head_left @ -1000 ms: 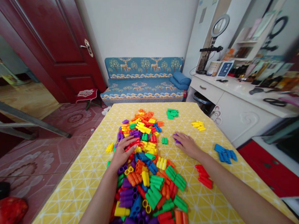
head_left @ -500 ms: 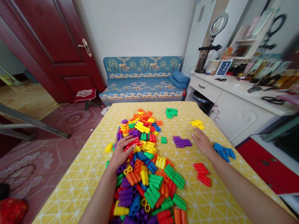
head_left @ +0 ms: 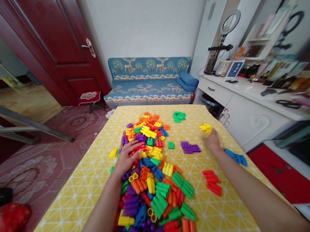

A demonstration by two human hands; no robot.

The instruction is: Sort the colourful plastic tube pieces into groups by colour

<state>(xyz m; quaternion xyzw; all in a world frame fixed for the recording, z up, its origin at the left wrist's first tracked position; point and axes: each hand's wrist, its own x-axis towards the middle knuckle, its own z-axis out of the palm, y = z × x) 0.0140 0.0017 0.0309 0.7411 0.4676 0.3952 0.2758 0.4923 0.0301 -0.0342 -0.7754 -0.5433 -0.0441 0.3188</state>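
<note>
My left hand (head_left: 127,158) lies over the left side of a mixed pile of plastic peg-shaped toy blocks, its fingers stretched out and thumb apart, beside red blocks (head_left: 141,146). At the right, my right hand (head_left: 212,141) is at the near right edge of a small group of yellow blocks (head_left: 204,127). Its fingers touch or nearly touch them, with the thumb held apart; the fingertips are partly hidden. Purple blocks (head_left: 190,147) lie left of this hand, blue blocks (head_left: 235,157) to its right, and red blocks (head_left: 211,182) nearer me.
Green blocks (head_left: 179,116) form a group at the far side, and a green block (head_left: 171,145) lies alone beside the pile. A yellow patterned cloth (head_left: 91,171) covers the table. Beyond stand a blue sofa (head_left: 146,85) and, right, a white dresser (head_left: 248,106).
My right hand has moved forward and right, from beside the purple blocks to the edge of the yellow group. My left hand stays on the pile. The view has shifted slightly.
</note>
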